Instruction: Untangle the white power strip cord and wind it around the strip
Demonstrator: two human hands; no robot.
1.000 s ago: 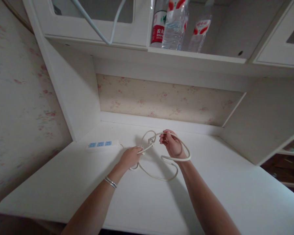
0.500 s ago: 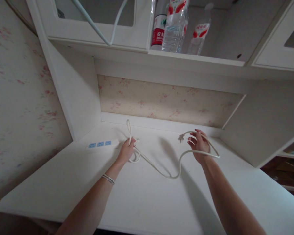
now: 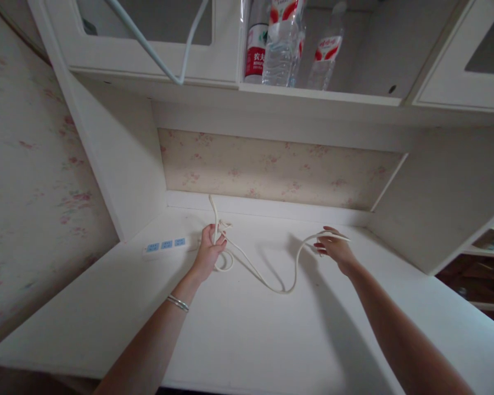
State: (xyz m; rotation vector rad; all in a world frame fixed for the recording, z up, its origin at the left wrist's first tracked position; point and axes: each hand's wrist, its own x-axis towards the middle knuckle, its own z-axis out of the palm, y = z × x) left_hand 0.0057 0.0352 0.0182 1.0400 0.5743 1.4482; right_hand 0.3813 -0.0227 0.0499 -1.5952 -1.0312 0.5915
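Dim light greys the white desktop [image 3: 251,340]; a soft shadow [image 3: 329,312] falls left of the right forearm [image 3: 395,318]; wide-angle distortion stretches the edges.

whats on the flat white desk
On the flat white desk lies a long white blue-socketed power strip; a thin white cord sags between the right hand and left hand. The left hand covers part of the cord and desktop.

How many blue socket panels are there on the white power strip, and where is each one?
3: the leftmost panel, the middle panel and the rightmost panel, in one row on the power strip. The last is nearest the left hand. None appears hidden.
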